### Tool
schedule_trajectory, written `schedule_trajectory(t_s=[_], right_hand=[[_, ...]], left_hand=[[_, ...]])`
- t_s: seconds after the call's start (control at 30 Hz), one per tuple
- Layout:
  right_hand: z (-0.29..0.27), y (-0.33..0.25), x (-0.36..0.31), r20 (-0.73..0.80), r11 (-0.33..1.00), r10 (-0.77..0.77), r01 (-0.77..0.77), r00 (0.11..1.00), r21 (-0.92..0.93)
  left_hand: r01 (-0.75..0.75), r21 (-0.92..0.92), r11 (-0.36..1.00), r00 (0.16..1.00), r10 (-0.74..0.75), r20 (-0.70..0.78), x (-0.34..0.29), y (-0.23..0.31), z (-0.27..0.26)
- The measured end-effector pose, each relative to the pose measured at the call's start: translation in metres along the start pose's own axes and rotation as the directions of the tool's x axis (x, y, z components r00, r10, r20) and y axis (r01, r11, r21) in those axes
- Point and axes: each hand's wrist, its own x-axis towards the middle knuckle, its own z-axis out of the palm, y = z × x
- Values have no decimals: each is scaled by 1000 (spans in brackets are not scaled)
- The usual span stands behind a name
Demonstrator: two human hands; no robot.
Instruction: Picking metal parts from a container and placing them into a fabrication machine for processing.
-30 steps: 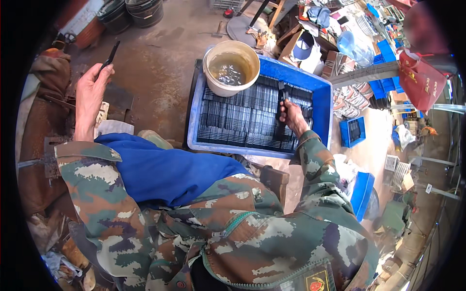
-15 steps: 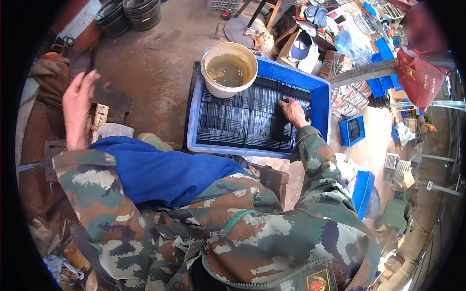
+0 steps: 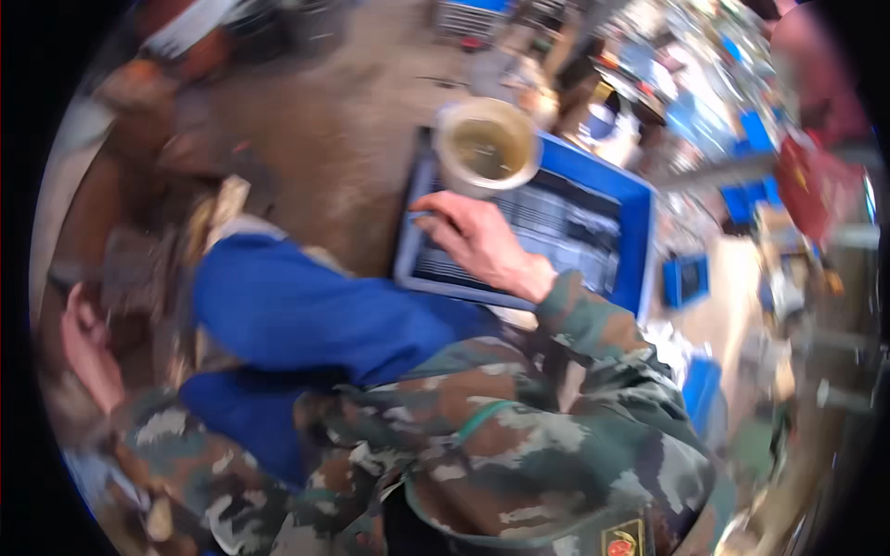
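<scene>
My right hand [image 3: 482, 243] is over the near-left part of a blue plastic crate [image 3: 638, 232], its bent fingers drawn toward the thumb. Motion blur hides whatever thin thing may be between the fingertips. Inside the crate lie rows of thin, dark, shiny strips [image 3: 547, 218], packed closely together. A round cream bucket [image 3: 445, 157] holding murky liquid rests on the crate's far-left corner, just beyond my right hand. Far to the left, low beside my blue-covered knee, my left hand [image 3: 91, 352] is open, with its fingers stretched out and nothing visible in it.
A smaller blue crate [image 3: 685, 281] stands on the floor to the right. A red bag [image 3: 808, 190] hangs farther right near a grey bar. Assorted clutter fills the far right. Dark buckets [image 3: 311, 37] stand at the far left. Blue cloth [image 3: 315, 310] covers my legs.
My right hand has moved left from the strips on the crate's right side toward its near-left edge. My left hand has dropped lower and farther left. The whole view has shifted and blurred.
</scene>
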Motion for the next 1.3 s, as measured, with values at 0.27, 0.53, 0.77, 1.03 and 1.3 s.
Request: schedule_trajectory(t_s=[0.27,0.53,0.77,1.03,1.3], right_hand=[[62,-95,141,107,957,-280,269,954,107],[235,-199,282,381,885,-453,355,806,300],[337,-221,345,362,890,-390,247,847,382],[360,-225,366,360,907,-420,395,833,145],[366,-230,364,322,880,-471,415,821,229]], left_hand=[[39,2,999,948,-36,-315,-96,-32,-70],[238,91,967,813,-147,-564,-198,-80,-161],[443,190,876,741,-239,-628,-261,-136,-180],[605,327,726,721,-324,-612,-253,-198,-151],[580,569,583,803,-288,-522,-241,-204,-145]])
